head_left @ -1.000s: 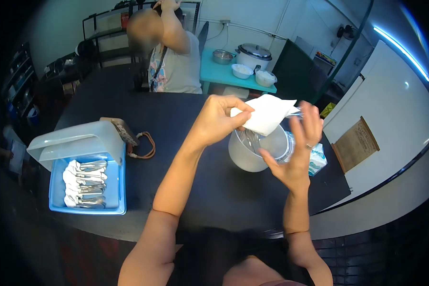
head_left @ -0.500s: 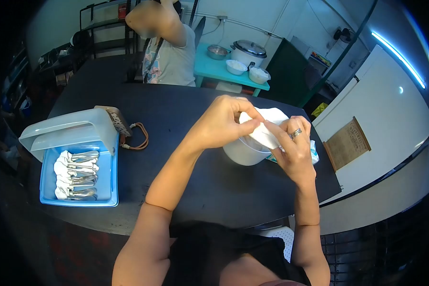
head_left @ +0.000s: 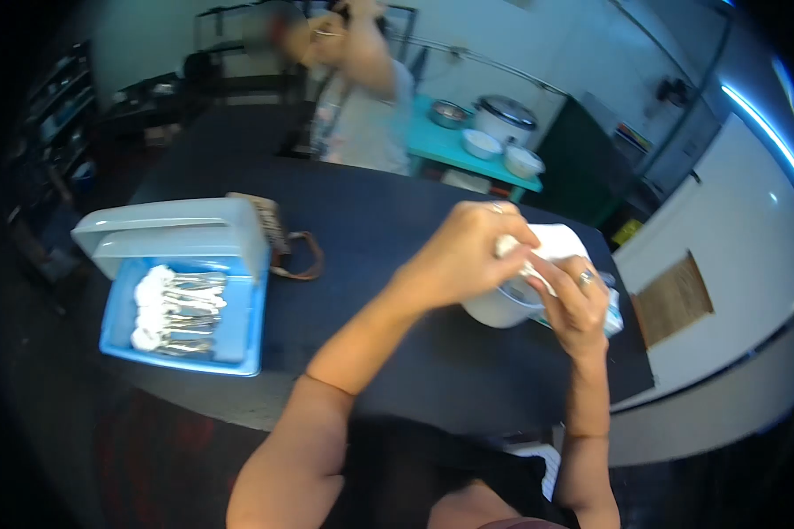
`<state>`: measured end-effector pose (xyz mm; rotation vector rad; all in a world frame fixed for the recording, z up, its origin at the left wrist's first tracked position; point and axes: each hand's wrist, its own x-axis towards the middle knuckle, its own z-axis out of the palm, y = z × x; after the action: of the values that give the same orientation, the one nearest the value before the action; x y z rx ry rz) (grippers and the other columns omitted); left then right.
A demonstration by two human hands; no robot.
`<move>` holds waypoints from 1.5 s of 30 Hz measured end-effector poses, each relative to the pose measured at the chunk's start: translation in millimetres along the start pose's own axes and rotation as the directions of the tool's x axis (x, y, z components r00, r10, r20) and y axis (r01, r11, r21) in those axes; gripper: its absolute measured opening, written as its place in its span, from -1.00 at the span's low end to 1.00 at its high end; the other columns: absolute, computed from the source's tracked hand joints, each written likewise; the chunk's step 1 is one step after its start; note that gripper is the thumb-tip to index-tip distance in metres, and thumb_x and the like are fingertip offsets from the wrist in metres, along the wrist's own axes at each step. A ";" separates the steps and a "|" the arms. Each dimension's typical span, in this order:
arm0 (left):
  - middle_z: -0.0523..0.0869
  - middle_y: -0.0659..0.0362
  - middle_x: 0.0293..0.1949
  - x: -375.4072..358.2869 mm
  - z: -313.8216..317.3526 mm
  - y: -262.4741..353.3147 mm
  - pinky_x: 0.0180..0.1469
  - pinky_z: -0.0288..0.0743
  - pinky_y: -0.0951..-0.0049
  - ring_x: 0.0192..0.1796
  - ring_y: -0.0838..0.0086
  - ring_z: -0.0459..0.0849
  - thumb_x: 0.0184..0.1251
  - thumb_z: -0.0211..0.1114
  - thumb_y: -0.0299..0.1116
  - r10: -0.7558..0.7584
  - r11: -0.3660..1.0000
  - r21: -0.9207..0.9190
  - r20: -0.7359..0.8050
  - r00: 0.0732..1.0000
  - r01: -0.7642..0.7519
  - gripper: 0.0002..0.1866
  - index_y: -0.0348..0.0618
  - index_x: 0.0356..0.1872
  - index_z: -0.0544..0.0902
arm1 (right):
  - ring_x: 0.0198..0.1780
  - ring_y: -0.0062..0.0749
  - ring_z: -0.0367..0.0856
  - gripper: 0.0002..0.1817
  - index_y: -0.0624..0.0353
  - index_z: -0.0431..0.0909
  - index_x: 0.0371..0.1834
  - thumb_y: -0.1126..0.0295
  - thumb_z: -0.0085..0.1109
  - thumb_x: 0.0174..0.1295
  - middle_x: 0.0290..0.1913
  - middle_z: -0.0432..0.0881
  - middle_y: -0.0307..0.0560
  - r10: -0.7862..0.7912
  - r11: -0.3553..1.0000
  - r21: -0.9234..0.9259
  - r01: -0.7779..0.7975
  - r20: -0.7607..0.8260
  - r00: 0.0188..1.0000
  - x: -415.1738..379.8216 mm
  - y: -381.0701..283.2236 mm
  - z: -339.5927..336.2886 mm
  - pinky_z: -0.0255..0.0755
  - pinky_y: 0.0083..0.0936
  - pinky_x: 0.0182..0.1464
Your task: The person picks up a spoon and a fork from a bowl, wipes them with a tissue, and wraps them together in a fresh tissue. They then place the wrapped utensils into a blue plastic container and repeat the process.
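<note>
White napkin (head_left: 559,242) is located above the table (head_left: 388,361), at the mouth of the round tub (head_left: 496,309). Left hand (head_left: 469,253): fingers curled, thumb and fingertips closed on the gathered edge. Right hand (head_left: 575,304): fingers bent, fingertips pinching the same edge beside the left. Blue tray (head_left: 243,335) holds a row of cutlery (head_left: 194,309) with white wrapping at one end.

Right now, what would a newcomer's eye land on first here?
Probably the left hand and right hand, right of centre, pinching a white napkin above a round tub. Next, on the table's left, the bright blue bin of cutlery, its translucent lid raised.
</note>
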<state>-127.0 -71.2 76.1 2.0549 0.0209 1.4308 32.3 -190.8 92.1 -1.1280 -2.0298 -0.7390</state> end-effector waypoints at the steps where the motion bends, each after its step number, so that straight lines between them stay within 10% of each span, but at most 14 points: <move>1: 0.71 0.01 -0.39 -0.2 -3.0 2.8 -0.31 0.49 0.38 -0.37 0.27 0.69 0.13 0.39 -0.51 0.028 1.000 0.014 0.002 1.000 -0.028 -0.86 -0.31 -0.28 0.74 | -0.43 -0.32 0.53 -0.72 0.25 0.72 -0.14 0.56 0.44 0.03 -0.46 0.54 -0.10 0.052 0.997 0.061 -0.051 -0.014 0.999 0.4 -1.8 2.4 0.35 -0.43 -0.41; 13: 0.64 0.03 -0.27 -3.8 -23.1 20.5 -0.24 0.53 0.30 -0.30 0.17 0.65 0.16 0.42 -0.48 0.087 0.989 0.116 0.040 0.995 -0.091 -0.81 -0.30 -0.22 0.67 | -0.44 -0.35 0.53 -0.98 0.36 0.59 -0.32 0.63 0.21 0.25 -0.46 0.58 -0.03 0.371 0.882 0.375 -0.286 -0.179 0.911 11.8 -15.8 39.3 0.33 -0.49 -0.34; 20: 0.66 0.03 -0.28 -5.3 -14.6 8.0 -0.19 0.53 0.18 -0.22 0.08 0.68 0.17 0.35 -0.54 0.055 0.975 0.211 0.051 0.997 -0.065 -0.93 -0.30 -0.34 0.66 | -0.27 -0.31 0.54 -0.82 0.36 0.60 -0.21 0.44 0.28 0.25 -0.33 0.57 -0.01 0.490 0.804 0.383 -0.455 0.006 0.872 -1.3 -4.9 26.0 0.35 -0.41 -0.19; 23: 0.64 0.04 -0.29 -7.4 -11.9 12.6 -0.20 0.54 0.17 -0.24 0.06 0.68 0.18 0.36 -0.53 0.068 0.981 0.172 0.122 0.990 -0.088 -0.93 -0.30 -0.35 0.64 | -0.02 -0.19 0.47 -0.47 0.38 0.53 0.10 0.26 0.39 0.13 -0.13 0.55 0.02 0.337 0.941 0.140 -0.307 -0.347 0.875 0.6 2.8 13.7 0.32 -0.28 0.09; 30: 0.62 0.04 -0.29 -9.8 -0.9 20.9 -0.27 0.53 0.16 -0.26 0.03 0.67 0.19 0.36 -0.50 0.070 0.962 0.247 0.190 0.979 -0.117 -0.90 -0.29 -0.32 0.63 | -0.35 -0.45 0.44 -0.74 0.33 0.66 -0.22 0.47 0.43 0.03 -0.42 0.55 -0.12 0.499 0.721 0.471 -0.508 0.156 0.852 -17.8 18.9 2.0 0.27 -0.45 -0.19; 45: 0.62 -0.01 -0.28 -14.8 -1.5 18.7 -0.22 0.54 0.14 -0.26 0.02 0.67 0.15 0.34 -0.57 -0.050 0.957 0.289 0.085 0.995 0.023 -0.92 -0.35 -0.34 0.64 | -0.30 -0.16 0.54 -0.76 0.28 0.58 -0.22 0.71 0.23 0.00 -0.32 0.55 0.03 0.367 0.919 0.214 -0.331 -0.160 0.916 -3.9 -18.2 30.8 0.37 -0.33 -0.28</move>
<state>-140.5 -90.7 73.3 2.3401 0.2413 1.3749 8.9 -178.1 68.0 -1.2159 -1.6315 -0.4512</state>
